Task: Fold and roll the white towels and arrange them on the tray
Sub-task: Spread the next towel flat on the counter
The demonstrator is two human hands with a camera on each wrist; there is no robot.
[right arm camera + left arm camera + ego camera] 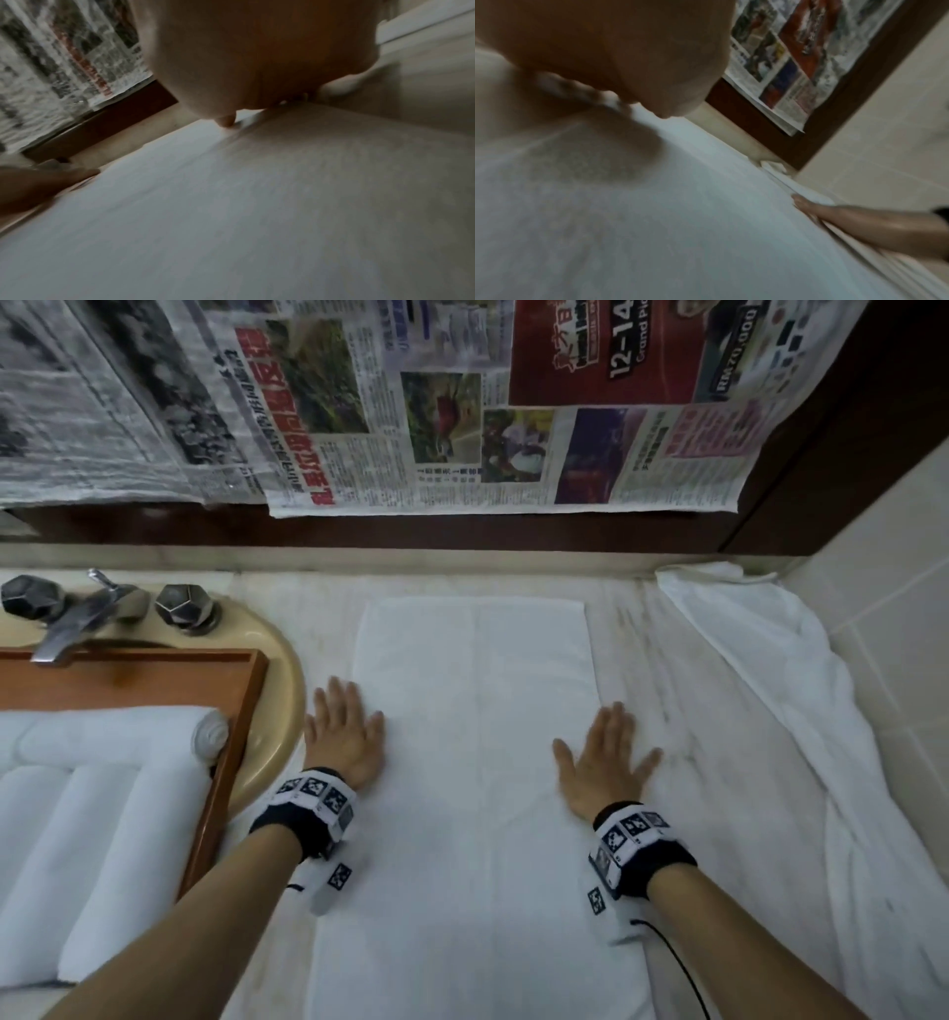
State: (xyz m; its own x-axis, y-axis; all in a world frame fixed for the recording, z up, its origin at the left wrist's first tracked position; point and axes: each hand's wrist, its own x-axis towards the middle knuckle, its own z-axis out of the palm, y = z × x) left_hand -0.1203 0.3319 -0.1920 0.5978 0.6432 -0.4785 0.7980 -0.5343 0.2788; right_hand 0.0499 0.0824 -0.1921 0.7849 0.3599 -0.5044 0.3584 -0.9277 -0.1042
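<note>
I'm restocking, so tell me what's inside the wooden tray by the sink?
Rolled white towels fill the wooden tray: one crosswise, others lengthwise. The tray floor beneath them is covered.

A white towel (475,762), folded into a long narrow strip, lies flat on the desk (667,711), running away from the person. Just left, rolled towels (102,803) lie on the wooden tray (226,762).

Head overhead; wrists skimming shared towel (477,762).
</note>
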